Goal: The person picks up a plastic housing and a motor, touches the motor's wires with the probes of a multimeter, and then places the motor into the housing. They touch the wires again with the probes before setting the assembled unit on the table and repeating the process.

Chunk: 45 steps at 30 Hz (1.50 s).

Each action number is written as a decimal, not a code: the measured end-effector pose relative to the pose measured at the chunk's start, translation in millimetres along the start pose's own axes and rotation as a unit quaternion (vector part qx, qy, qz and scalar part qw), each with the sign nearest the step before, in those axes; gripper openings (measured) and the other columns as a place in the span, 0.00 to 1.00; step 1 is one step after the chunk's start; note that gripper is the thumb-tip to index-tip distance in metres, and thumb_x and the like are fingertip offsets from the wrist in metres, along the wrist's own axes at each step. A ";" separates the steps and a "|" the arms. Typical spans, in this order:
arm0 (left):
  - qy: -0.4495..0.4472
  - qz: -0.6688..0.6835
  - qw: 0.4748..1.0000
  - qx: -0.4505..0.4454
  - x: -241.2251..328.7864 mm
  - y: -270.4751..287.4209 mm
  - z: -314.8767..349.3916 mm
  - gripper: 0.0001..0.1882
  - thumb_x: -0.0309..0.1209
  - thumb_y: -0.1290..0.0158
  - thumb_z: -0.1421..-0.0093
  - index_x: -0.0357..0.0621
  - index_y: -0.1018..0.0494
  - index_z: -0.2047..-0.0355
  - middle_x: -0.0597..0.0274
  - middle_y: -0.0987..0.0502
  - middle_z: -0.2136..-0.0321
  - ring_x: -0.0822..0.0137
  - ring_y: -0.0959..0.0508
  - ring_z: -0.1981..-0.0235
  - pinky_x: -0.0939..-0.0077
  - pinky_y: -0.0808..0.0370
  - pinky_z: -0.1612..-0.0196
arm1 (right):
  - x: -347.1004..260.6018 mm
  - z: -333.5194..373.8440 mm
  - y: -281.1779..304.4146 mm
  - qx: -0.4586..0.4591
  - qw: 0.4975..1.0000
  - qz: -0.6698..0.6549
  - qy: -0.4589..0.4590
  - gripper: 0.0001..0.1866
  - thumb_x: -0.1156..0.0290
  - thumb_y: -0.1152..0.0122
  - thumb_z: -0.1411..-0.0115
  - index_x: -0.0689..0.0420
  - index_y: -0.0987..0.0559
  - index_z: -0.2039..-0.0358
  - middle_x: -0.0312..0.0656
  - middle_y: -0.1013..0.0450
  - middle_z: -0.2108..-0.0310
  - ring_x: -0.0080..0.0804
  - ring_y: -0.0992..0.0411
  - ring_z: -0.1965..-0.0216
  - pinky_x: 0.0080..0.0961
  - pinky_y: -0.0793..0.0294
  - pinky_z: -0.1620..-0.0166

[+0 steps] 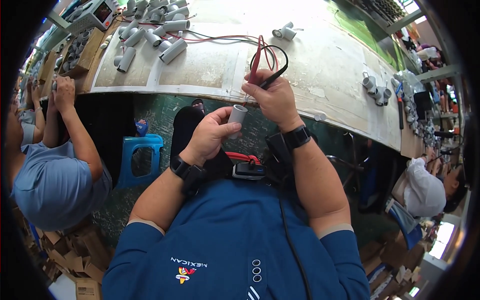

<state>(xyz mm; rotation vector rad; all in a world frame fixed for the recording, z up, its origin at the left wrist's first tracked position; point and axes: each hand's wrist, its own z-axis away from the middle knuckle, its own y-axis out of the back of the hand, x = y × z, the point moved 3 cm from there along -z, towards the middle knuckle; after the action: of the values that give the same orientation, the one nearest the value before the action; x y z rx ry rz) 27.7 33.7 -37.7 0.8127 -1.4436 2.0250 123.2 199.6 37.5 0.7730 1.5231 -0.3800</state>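
Observation:
My left hand point(212, 132) is closed around a grey cylindrical housing point(238, 114), its round end tipped up toward the table edge. Just above it, my right hand point(274, 100) pinches a red test probe point(256, 64) and a black test probe point(272, 78) together, tips pointing down. Thin wires and a small pale connector point(246, 99) show between the probe tips and the housing; whether the tips touch them is too small to tell. Red and black leads point(220, 37) run from the probes across the table to the left.
Grey housings point(172, 51) lie heaped at the table's point(330, 65) far left, near a boxy meter point(97, 15) with a screen. One lone housing point(285, 32) lies farther back; several point(376, 91) sit right. Co-workers sit on both sides; a blue stool point(142, 155) stands left.

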 end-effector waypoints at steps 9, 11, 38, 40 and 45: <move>0.019 0.032 0.999 -0.004 5.8 -4.3 1.8 0.19 0.27 0.41 0.35 0.40 0.28 0.44 0.63 0.21 0.56 0.70 0.21 0.56 0.69 0.20 0.53 | 1.2 0.0 -1.7 -0.008 1.000 -0.002 0.006 0.09 0.73 0.29 0.40 0.62 0.17 0.60 0.34 0.20 0.70 0.19 0.25 0.67 0.20 0.25 0.61; 0.027 0.044 0.999 -0.009 7.1 -5.1 2.3 0.19 0.28 0.42 0.35 0.40 0.28 0.44 0.62 0.21 0.56 0.70 0.21 0.56 0.68 0.20 0.52 | 2.6 -0.2 -1.2 -0.009 1.000 -0.001 0.009 0.09 0.73 0.29 0.40 0.62 0.17 0.60 0.34 0.20 0.69 0.19 0.25 0.67 0.20 0.25 0.61; 0.041 0.053 0.998 0.012 12.1 -6.2 6.0 0.19 0.28 0.45 0.34 0.41 0.28 0.43 0.61 0.20 0.54 0.68 0.20 0.54 0.68 0.20 0.53 | 0.5 2.4 -2.1 -0.008 1.000 0.018 0.022 0.09 0.72 0.29 0.40 0.61 0.17 0.60 0.35 0.20 0.70 0.21 0.24 0.67 0.22 0.24 0.61; 0.044 0.056 0.997 0.010 13.2 -6.0 5.6 0.19 0.28 0.45 0.35 0.41 0.28 0.43 0.60 0.20 0.54 0.68 0.20 0.54 0.68 0.20 0.53 | 0.4 2.5 -1.7 -0.007 1.000 0.019 0.021 0.10 0.72 0.29 0.40 0.61 0.17 0.60 0.35 0.20 0.70 0.21 0.24 0.67 0.22 0.24 0.61; 0.048 0.066 0.997 -0.003 13.8 -5.1 3.3 0.19 0.28 0.44 0.35 0.42 0.28 0.43 0.60 0.20 0.54 0.68 0.20 0.55 0.67 0.19 0.54 | -1.1 2.5 -0.5 -0.007 1.000 0.015 0.020 0.10 0.72 0.29 0.40 0.61 0.17 0.60 0.36 0.20 0.69 0.21 0.24 0.66 0.22 0.25 0.60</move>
<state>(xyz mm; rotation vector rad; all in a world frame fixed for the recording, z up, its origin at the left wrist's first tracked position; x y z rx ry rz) 22.5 33.0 -23.7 0.6233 -1.4837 2.1259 124.7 197.4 38.1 0.7967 1.5483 -0.3325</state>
